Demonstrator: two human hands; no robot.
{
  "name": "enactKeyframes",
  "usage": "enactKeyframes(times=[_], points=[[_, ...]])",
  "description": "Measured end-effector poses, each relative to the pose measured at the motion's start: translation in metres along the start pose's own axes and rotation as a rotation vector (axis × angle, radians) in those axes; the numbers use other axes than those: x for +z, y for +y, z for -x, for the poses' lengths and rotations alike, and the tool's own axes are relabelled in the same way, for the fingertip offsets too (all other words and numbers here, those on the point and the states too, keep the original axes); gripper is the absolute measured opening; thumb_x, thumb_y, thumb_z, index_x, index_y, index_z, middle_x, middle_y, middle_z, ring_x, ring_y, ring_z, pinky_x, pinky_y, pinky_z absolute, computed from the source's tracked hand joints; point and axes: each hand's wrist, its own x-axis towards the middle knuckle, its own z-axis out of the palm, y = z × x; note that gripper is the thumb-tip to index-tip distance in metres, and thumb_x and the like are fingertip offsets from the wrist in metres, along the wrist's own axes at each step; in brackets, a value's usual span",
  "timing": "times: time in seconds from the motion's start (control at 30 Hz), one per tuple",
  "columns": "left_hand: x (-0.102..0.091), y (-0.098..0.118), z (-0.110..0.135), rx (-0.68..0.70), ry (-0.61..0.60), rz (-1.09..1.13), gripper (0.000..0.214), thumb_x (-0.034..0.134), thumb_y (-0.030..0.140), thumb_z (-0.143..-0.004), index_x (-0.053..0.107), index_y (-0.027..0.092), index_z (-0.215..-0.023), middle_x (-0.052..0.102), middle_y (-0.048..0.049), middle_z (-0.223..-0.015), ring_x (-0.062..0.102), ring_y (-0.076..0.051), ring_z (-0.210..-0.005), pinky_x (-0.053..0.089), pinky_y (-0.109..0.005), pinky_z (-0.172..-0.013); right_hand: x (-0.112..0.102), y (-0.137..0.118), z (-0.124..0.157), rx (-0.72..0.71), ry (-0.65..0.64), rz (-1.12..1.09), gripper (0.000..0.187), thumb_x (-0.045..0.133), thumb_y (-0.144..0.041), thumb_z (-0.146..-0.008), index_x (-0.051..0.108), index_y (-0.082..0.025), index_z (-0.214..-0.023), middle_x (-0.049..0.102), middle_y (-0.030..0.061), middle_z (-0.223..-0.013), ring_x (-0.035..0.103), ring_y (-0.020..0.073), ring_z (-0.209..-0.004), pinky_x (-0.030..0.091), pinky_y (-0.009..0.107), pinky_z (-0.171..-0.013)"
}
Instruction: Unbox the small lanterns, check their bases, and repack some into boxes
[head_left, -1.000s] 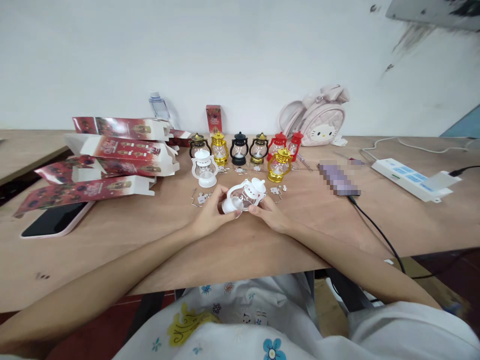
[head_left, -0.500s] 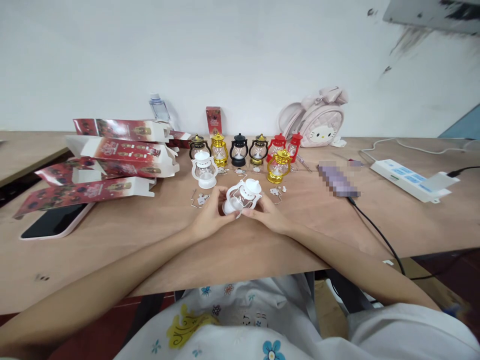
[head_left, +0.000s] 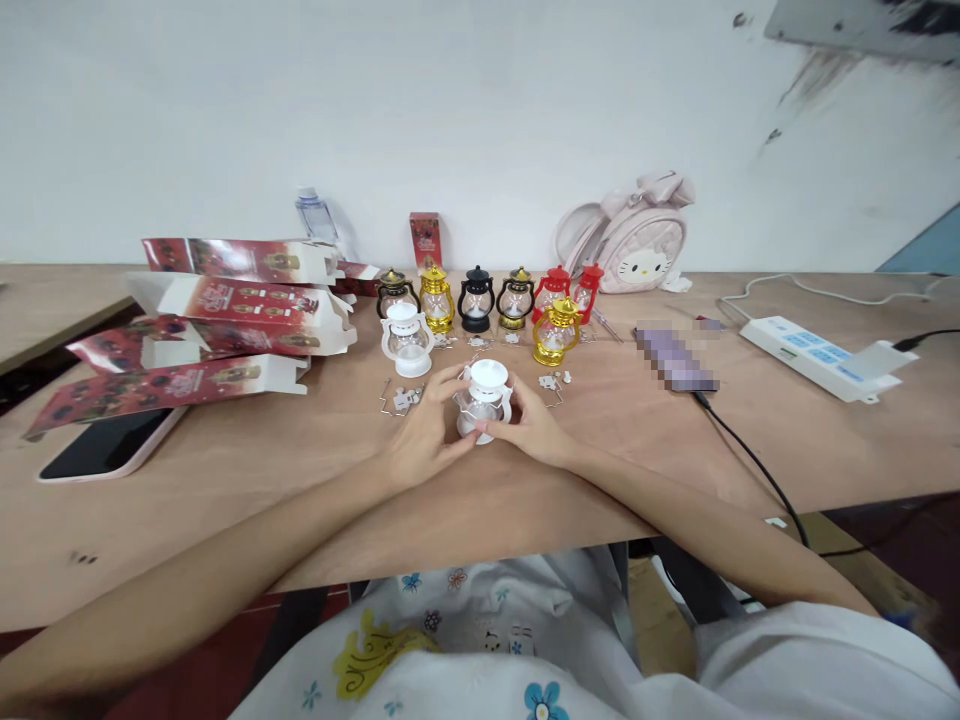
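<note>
A small white lantern (head_left: pixel 489 378) with a clear globe stands upright between my two hands, at the middle of the table near its front edge. My left hand (head_left: pixel 426 432) curls round its left side, thumb low and fingers near the top. From the other side my right hand (head_left: pixel 536 428) grips it, with the thumb across the front of the globe. Just beyond are a second white lantern (head_left: pixel 407 342) and a gold lantern (head_left: pixel 556 332). Small metal plates with bent wire (head_left: pixel 405 398) lie left of my hands, and similar pieces (head_left: pixel 551 382) lie to the right.
Along the back stand black (head_left: pixel 475 300), bronze, gold and red (head_left: pixel 591 292) lanterns. Opened red boxes (head_left: pixel 202 385) pile up at left over a phone (head_left: pixel 112 445). A pink bag (head_left: pixel 645 240), a blurred purple object (head_left: pixel 675 360) and a white power strip (head_left: pixel 814 358) are at right.
The white lantern in my hands has turned from tilted to upright, its cap swinging left. My left fingers have shifted up toward its top. The other things stay put.
</note>
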Motion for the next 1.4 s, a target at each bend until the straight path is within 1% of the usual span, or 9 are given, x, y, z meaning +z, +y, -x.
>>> enactKeyframes(times=[0.13, 0.27, 0.4, 0.6, 0.73, 0.93, 1.13, 1.3, 1.4], points=[[-0.005, 0.006, -0.002, -0.031, -0.056, -0.065, 0.046, 0.056, 0.024, -0.086, 0.033, 0.025, -0.125, 0.038, -0.0139, -0.137, 0.041, -0.028, -0.130, 0.040, -0.051, -0.104, -0.005, 0.005, -0.004, 0.048, 0.099, 0.032, 0.054, 0.073, -0.037, -0.068, 0.048, -0.022, -0.113, 0.064, 0.0026, -0.102, 0.060, 0.0203, -0.098, 0.049, 0.036, -0.086], [-0.008, 0.011, -0.003, -0.062, -0.062, -0.127, 0.030, 0.051, 0.021, -0.086, 0.045, 0.022, -0.115, 0.044, -0.0123, -0.126, 0.046, -0.027, -0.121, 0.042, -0.048, -0.100, -0.007, 0.004, -0.005, 0.047, 0.084, 0.060, 0.050, 0.073, -0.035, -0.067, 0.049, -0.023, -0.109, 0.065, 0.0018, -0.097, 0.061, 0.0206, -0.097, 0.049, 0.036, -0.086], [-0.009, 0.014, -0.003, -0.055, -0.027, -0.176, 0.018, 0.048, 0.021, -0.085, 0.054, 0.018, -0.102, 0.050, -0.0093, -0.100, 0.053, -0.021, -0.091, 0.047, -0.037, -0.080, -0.005, 0.000, -0.004, 0.031, 0.101, 0.084, 0.045, 0.072, -0.033, -0.067, 0.049, -0.023, -0.105, 0.065, 0.0022, -0.098, 0.061, 0.0206, -0.096, 0.048, 0.036, -0.085], [-0.011, 0.013, -0.004, -0.059, -0.137, -0.191, 0.023, 0.046, 0.022, -0.084, 0.057, 0.018, -0.104, 0.053, -0.0028, -0.075, 0.052, -0.019, -0.070, 0.040, -0.032, -0.069, -0.007, 0.000, -0.006, 0.032, 0.165, 0.137, 0.040, 0.069, -0.034, -0.069, 0.049, -0.022, -0.101, 0.065, 0.0029, -0.099, 0.061, 0.0199, -0.090, 0.048, 0.037, -0.085], [-0.011, 0.010, -0.005, -0.098, -0.307, -0.203, 0.045, 0.045, 0.019, -0.082, 0.050, 0.022, -0.127, 0.056, -0.0001, -0.070, 0.053, -0.019, -0.067, 0.041, -0.033, -0.073, -0.011, 0.003, -0.009, 0.014, 0.222, 0.139, 0.045, 0.067, -0.033, -0.071, 0.049, -0.021, -0.111, 0.062, 0.0061, -0.111, 0.059, 0.0224, -0.102, 0.046, 0.040, -0.093], [-0.009, 0.012, -0.003, -0.004, -0.379, -0.361, 0.050, 0.041, 0.019, -0.086, 0.044, 0.019, -0.136, 0.062, -0.0036, -0.077, 0.057, -0.020, -0.074, 0.043, -0.032, -0.071, -0.015, -0.001, -0.001, -0.265, 0.226, 0.157, 0.059, 0.057, -0.029, -0.081, 0.034, -0.023, -0.135, 0.042, 0.0103, -0.142, 0.040, 0.0238, -0.132, 0.033, 0.044, -0.112], [-0.030, -0.010, -0.013, 0.094, -0.239, -0.608, 0.030, 0.041, 0.021, -0.088, 0.061, 0.019, -0.111, 0.067, -0.0066, -0.086, 0.058, -0.021, -0.082, 0.040, -0.035, -0.073, -0.014, -0.006, 0.006, -0.523, 0.465, 0.432, 0.058, 0.052, -0.026, -0.082, 0.032, -0.022, -0.136, 0.040, 0.0133, -0.139, 0.037, 0.0279, -0.133, 0.034, 0.053, -0.109], [-0.068, -0.052, -0.023, -0.218, 0.125, -0.889, 0.042, 0.045, 0.015, -0.083, 0.052, 0.017, -0.124, 0.057, -0.0158, -0.126, 0.047, -0.033, -0.120, 0.029, -0.051, -0.098, -0.012, -0.009, 0.007, -0.674, 0.559, 0.540, 0.057, 0.052, -0.021, -0.080, 0.034, -0.021, -0.134, 0.043, 0.0139, -0.131, 0.041, 0.0289, -0.128, 0.037, 0.055, -0.105], [-0.089, -0.065, -0.022, -0.307, 0.206, -0.903, 0.056, 0.045, 0.012, -0.080, 0.037, 0.011, -0.136, 0.040, -0.0204, -0.143, 0.030, -0.036, -0.136, 0.019, -0.057, -0.105, -0.009, -0.012, 0.010, -0.751, 0.534, 0.598, 0.058, 0.053, -0.017, -0.078, 0.036, -0.021, -0.132, 0.046, 0.0137, -0.127, 0.044, 0.0289, -0.123, 0.039, 0.056, -0.103]])
